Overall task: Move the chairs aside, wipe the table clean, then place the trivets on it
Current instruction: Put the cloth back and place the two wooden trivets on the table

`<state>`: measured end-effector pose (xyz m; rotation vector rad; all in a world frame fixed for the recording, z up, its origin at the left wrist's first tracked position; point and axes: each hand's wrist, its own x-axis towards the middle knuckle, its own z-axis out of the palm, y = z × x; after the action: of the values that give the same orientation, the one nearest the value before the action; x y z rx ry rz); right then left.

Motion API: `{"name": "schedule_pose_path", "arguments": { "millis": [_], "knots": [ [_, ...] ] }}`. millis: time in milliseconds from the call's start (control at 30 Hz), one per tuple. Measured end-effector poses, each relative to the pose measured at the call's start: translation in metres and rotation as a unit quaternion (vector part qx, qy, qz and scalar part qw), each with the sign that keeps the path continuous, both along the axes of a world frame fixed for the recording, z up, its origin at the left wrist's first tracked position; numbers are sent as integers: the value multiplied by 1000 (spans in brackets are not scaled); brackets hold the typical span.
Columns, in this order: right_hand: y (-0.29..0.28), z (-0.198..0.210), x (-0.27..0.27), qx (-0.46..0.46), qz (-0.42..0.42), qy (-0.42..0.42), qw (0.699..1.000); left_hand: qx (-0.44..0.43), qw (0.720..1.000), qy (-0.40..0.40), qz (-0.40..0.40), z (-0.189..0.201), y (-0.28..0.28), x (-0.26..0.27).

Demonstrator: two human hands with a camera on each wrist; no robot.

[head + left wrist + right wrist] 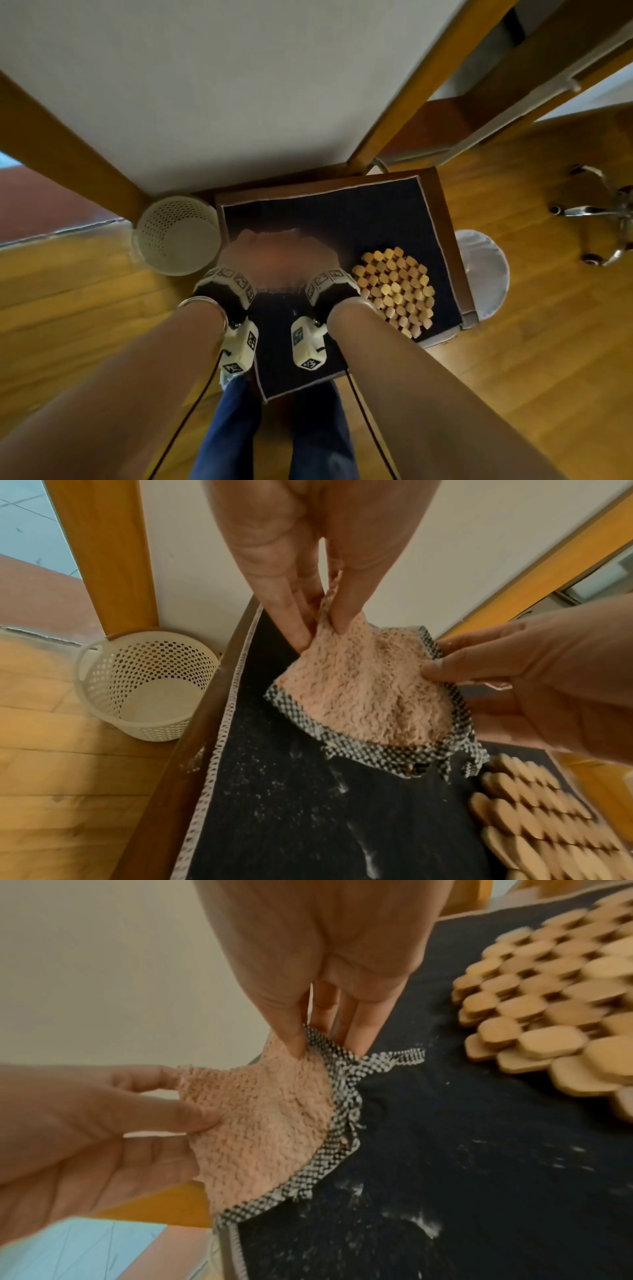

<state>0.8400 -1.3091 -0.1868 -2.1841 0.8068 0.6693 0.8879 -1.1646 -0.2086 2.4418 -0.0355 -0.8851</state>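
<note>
Both hands hold a pink terry cloth (363,693) with a black-and-white checked border just above a chair's dark seat cushion (342,212). My left hand (320,635) pinches the cloth's left edge between thumb and fingers. My right hand (325,1045) pinches its checked right edge. In the head view the cloth (274,253) and both hands are blurred. A round wooden trivet (394,287) made of hexagonal pieces lies on the cushion to the right of my right hand. The white-topped table (205,85) with a wooden frame stands just beyond the chair.
White crumbs and dust (342,785) speckle the cushion. A white perforated basket (178,236) stands on the wooden floor left of the chair, by a table leg. A round white object (483,274) lies right of the chair. An office chair's metal base (603,212) is at far right.
</note>
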Motion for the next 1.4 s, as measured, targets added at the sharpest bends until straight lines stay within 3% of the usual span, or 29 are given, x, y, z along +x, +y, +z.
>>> {"name": "schedule_pose_path", "arguments": {
  "millis": [233,433,533,667,833,1067,1167,1300,1400],
  "knots": [
    [-16,-26,11,29,50,25,998,73,997,29,11,-29,-15,13],
    [-68,-6,-11,-12,63,29,997,160,986,-22,-43,-2,-52,-13],
    [-109,3,-36,-38,42,60,997,145,985,-51,-76,10,-83,-34],
    [-159,1,-74,-79,23,116,990,83,992,67,-71,5,-125,-71],
    [-200,-9,-114,-122,-47,115,985,88,984,150,-37,-5,-168,-103],
    [-217,-29,-131,-79,-146,132,977,112,981,158,5,-11,-189,-121],
    [-225,-29,-127,-63,-162,150,973,89,975,187,83,-15,-191,-120],
    [-234,-27,-127,-64,-137,159,976,94,970,212,73,-15,-193,-119],
    [-233,-25,-131,-8,-169,136,976,136,970,191,60,-11,-197,-121]
  ]
}}
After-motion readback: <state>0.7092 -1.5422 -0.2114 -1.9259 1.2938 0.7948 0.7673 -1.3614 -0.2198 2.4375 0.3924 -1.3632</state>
